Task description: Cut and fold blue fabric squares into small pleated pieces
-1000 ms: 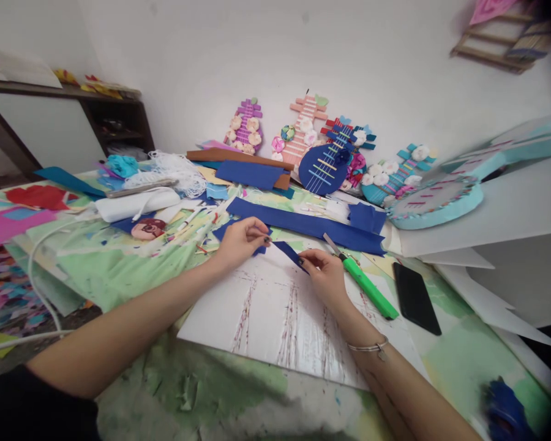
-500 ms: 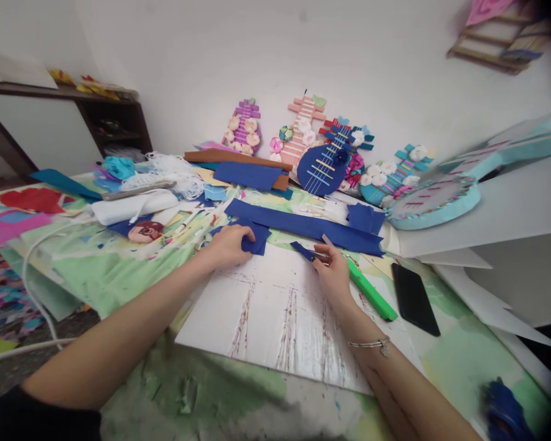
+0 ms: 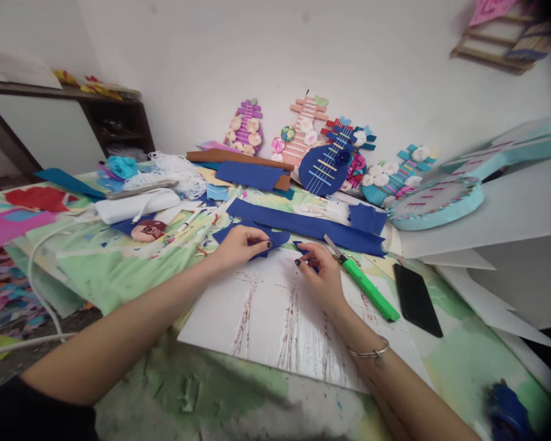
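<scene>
My left hand [image 3: 242, 246] is closed in a pinch, thumb against forefinger, at a dark blue sheet piece [image 3: 279, 237]; fabric or paper, I cannot tell. My right hand [image 3: 322, 272] hovers just right of it over the white board [image 3: 224, 312], fingers curved and apart from the thumb. A small blue scrap [image 3: 314, 267] shows behind those fingers, apparently not gripped. Beyond both hands lies a long blue strip [image 3: 303, 225]. Beside my right hand rests a green-handled cutter [image 3: 371, 289], with a thin metal blade-like piece [image 3: 332, 245] near its far end.
A black phone [image 3: 417, 300] lies at the right. Several decorated paper instruments [image 3: 322, 170] lean on the wall. White string [image 3: 174, 174], a white glue gun [image 3: 135, 205] with its cable and folded blue sheets [image 3: 248, 176] fill the back. Large white boards [image 3: 491, 214] stand at right.
My right hand has let go of the small blue scrap and the metal tool, and turned toward the left. My left thumb and forefinger have come together on the blue piece, whose right corner has shifted.
</scene>
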`<state>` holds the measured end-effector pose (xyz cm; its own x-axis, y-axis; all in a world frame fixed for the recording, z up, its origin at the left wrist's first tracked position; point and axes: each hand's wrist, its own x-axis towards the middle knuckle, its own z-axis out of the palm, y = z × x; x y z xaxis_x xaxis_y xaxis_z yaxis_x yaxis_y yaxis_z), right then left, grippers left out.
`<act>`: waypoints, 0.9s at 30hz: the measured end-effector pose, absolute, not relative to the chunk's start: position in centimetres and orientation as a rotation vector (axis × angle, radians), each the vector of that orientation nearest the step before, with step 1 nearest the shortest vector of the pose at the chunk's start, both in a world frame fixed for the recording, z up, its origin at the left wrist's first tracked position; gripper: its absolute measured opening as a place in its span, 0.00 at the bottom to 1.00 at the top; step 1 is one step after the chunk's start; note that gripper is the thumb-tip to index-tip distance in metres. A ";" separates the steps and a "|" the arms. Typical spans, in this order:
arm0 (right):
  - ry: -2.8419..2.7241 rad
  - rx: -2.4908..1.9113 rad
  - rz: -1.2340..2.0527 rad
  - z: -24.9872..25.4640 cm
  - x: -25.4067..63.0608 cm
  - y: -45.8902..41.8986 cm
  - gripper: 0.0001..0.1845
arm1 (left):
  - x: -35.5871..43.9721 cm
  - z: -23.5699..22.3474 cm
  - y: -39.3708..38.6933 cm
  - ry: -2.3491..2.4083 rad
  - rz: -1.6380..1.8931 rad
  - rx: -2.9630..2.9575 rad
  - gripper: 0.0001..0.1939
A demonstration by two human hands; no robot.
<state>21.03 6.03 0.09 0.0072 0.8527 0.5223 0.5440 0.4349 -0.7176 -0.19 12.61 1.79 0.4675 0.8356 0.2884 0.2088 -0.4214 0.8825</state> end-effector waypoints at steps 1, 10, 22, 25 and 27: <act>-1.686 -1.210 0.423 0.1 20.9 6.0 0.19 | 0.0 1.8 12.4 0.854 0.922 1.932 0.10; -1.914 -1.141 0.396 -0.2 20.3 5.5 0.09 | 1.0 1.3 11.3 0.759 0.684 2.206 0.10; -1.415 -1.231 0.524 -0.2 21.3 6.0 0.03 | 0.5 0.1 11.9 1.125 0.635 2.711 0.22; -1.434 -1.191 0.559 -0.3 21.3 6.0 0.04 | 0.1 0.0 12.6 1.300 0.620 2.750 0.15; -1.469 -1.186 0.574 -0.5 21.2 6.0 0.04 | -0.2 0.0 13.0 1.408 0.647 2.753 0.12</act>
